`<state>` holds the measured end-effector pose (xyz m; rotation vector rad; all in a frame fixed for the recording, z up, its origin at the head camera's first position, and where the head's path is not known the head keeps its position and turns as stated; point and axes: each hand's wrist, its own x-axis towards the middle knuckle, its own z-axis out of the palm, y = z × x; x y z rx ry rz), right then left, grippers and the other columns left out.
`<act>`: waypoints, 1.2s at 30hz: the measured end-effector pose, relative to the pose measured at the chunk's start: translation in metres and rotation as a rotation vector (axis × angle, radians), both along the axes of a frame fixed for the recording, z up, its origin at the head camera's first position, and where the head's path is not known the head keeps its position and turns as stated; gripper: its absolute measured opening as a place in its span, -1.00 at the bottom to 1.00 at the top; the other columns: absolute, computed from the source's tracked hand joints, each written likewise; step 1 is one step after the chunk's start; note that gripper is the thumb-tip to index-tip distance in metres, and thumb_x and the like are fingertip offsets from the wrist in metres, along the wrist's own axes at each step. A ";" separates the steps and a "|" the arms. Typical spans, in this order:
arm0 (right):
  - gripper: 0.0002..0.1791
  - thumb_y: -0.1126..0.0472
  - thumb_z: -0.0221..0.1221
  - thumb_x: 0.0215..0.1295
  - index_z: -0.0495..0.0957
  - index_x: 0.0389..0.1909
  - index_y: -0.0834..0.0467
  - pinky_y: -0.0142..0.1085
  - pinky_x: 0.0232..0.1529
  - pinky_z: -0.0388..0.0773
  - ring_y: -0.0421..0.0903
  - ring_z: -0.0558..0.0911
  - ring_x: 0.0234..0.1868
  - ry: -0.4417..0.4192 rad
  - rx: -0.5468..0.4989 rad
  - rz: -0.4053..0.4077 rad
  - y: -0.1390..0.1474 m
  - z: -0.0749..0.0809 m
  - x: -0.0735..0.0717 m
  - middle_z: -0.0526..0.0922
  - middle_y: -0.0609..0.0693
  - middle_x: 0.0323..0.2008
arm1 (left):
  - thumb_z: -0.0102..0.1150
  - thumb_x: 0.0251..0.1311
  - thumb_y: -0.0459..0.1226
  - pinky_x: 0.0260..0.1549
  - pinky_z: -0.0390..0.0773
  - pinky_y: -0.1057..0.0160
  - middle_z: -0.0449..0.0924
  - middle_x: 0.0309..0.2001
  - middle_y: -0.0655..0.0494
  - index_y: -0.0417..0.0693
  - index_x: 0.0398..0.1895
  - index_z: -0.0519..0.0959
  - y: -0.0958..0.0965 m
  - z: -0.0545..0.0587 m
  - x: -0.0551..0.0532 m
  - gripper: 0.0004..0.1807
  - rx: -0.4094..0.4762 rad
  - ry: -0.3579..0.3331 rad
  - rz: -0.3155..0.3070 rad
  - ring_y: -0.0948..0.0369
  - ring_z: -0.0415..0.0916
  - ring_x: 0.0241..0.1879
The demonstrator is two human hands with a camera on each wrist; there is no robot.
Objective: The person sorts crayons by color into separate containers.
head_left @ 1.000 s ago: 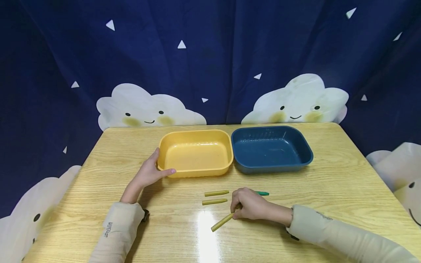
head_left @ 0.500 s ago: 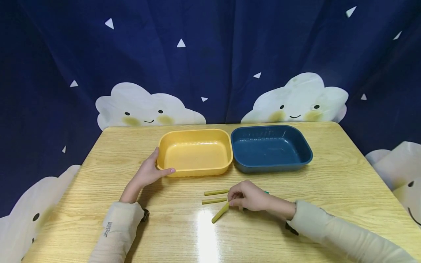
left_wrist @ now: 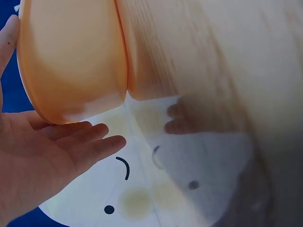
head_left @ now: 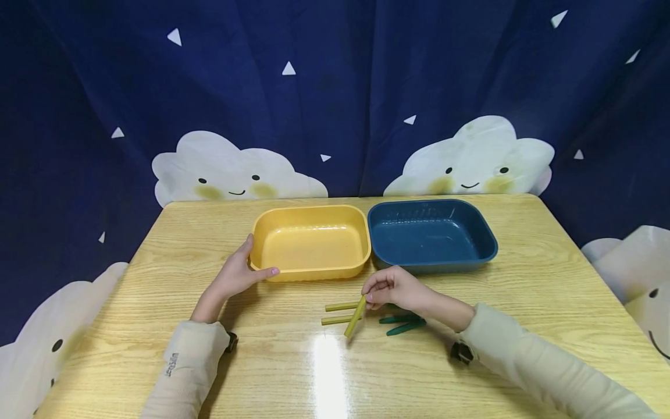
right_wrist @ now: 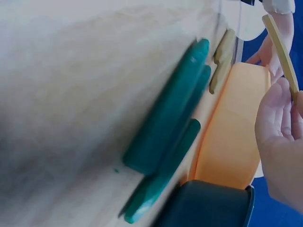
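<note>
My right hand (head_left: 395,289) pinches a yellow crayon (head_left: 356,316) by one end, its other end slanting down toward me. Below it two more yellow crayons (head_left: 337,320) lie side by side on the table. Under the right wrist are green crayons (head_left: 405,329); three green crayons (right_wrist: 165,113) show in the right wrist view. With thumb and fingers extended, my left hand (head_left: 237,273) rests against the near left corner of the yellow bin (head_left: 309,274). In the left wrist view, the fingers (left_wrist: 90,137) of that hand lie straight beside the bin's wall.
A dark blue bin (head_left: 434,269) stands right of the yellow one, close against it, with nothing seen inside either. Both sit toward the back of the wooden table (head_left: 272,372). Behind hangs a navy curtain (head_left: 335,105) with clouds.
My right hand has lifted the yellow crayon and moved away from me toward the bins, uncovering the green crayons. The left hand stays where it was.
</note>
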<state>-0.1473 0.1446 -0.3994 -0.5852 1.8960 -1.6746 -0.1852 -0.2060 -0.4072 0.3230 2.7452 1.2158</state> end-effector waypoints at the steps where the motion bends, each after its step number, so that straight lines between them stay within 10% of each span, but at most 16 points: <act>1: -0.78 0.47 0.12 0.17 0.45 -0.25 0.60 -0.14 -0.27 0.59 -0.06 0.64 -0.36 -0.015 -0.009 -0.004 0.000 0.002 -0.001 0.63 0.23 -0.41 | 0.35 -0.07 -0.02 0.26 -0.06 -0.05 -0.26 0.36 -0.37 -0.47 0.34 -0.27 0.000 0.000 0.000 0.21 0.001 -0.001 0.001 -0.15 -0.22 0.34; 36: -0.83 0.47 0.06 0.21 0.48 -0.19 0.44 -0.25 -0.27 0.58 -0.10 0.63 -0.39 -0.045 -0.059 -0.172 -0.021 0.071 -0.074 0.61 0.04 -0.40 | 0.37 -0.09 -0.01 0.23 0.04 -0.04 -0.18 0.33 -0.40 -0.52 0.32 -0.23 -0.001 0.004 -0.001 0.21 -0.022 0.007 -0.005 -0.14 -0.10 0.32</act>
